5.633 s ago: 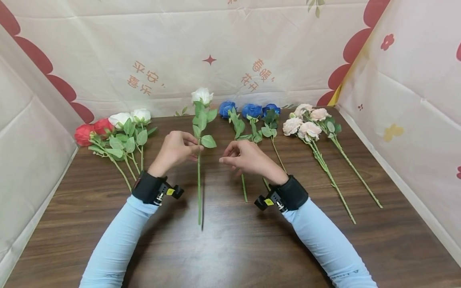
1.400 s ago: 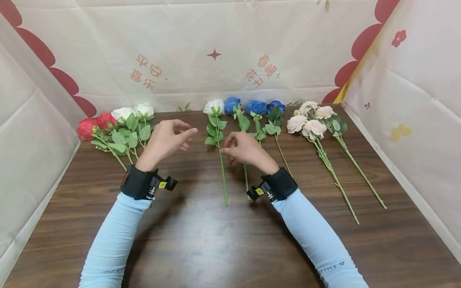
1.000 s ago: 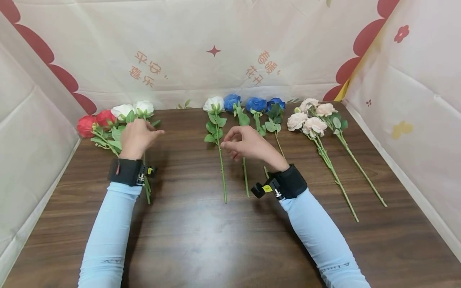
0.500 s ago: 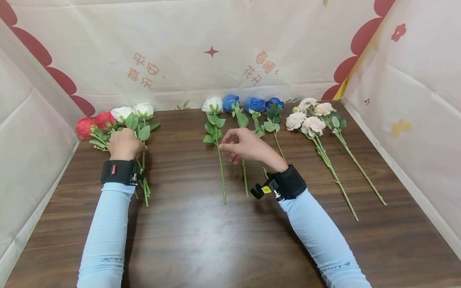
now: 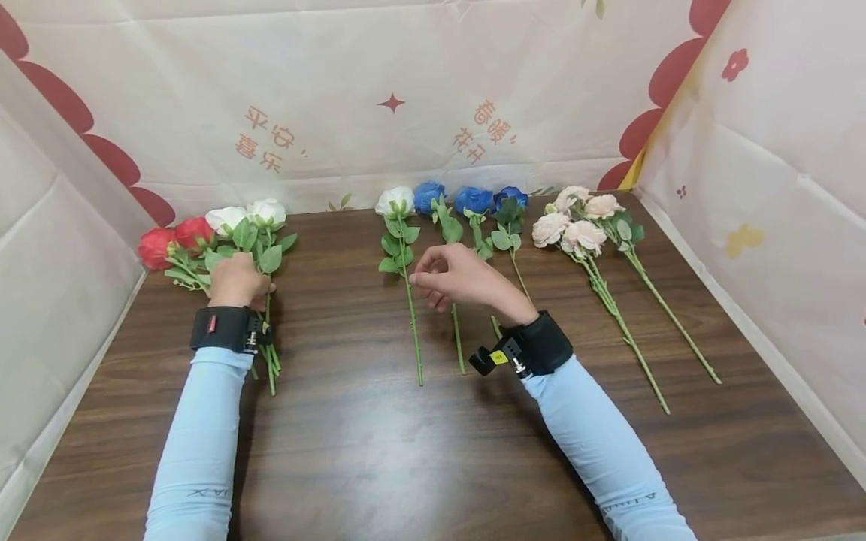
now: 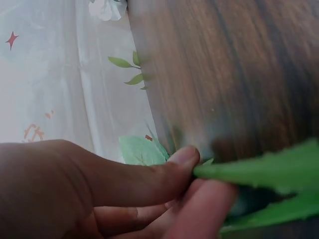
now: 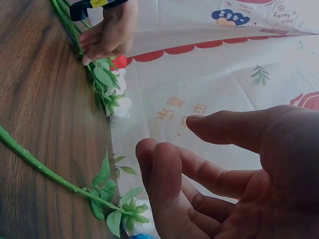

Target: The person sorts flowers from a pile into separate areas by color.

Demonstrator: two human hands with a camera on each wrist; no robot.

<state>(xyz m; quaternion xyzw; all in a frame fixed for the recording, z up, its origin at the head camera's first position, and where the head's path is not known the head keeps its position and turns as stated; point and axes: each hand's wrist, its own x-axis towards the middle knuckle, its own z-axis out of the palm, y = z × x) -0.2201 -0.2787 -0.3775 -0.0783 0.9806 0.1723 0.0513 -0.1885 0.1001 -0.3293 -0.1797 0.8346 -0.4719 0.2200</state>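
At the left of the table, my left hand (image 5: 237, 281) reaches into a group of two red roses (image 5: 157, 248) and two white roses (image 5: 266, 213). Thumb and finger pinch a green stem (image 6: 259, 168), seen close in the left wrist view; it appears to belong to a white rose. Part of the group is hidden behind the hand. My right hand (image 5: 460, 278) hovers mid-table with fingers loosely curved and nothing between them, as the right wrist view shows. Its fingertips are close to the stem of a single white rose (image 5: 395, 203).
Three blue roses (image 5: 473, 200) lie right of the single white rose, their stems partly behind my right hand. Farther right are pale pink flowers (image 5: 583, 237) on long stems. A printed cloth (image 5: 392, 143) stands along the table's back and sides.
The single white rose, earlier held in my left hand, now lies beside the blue roses. My left hand has moved left and taken hold of a stem there. The right hand has barely shifted.
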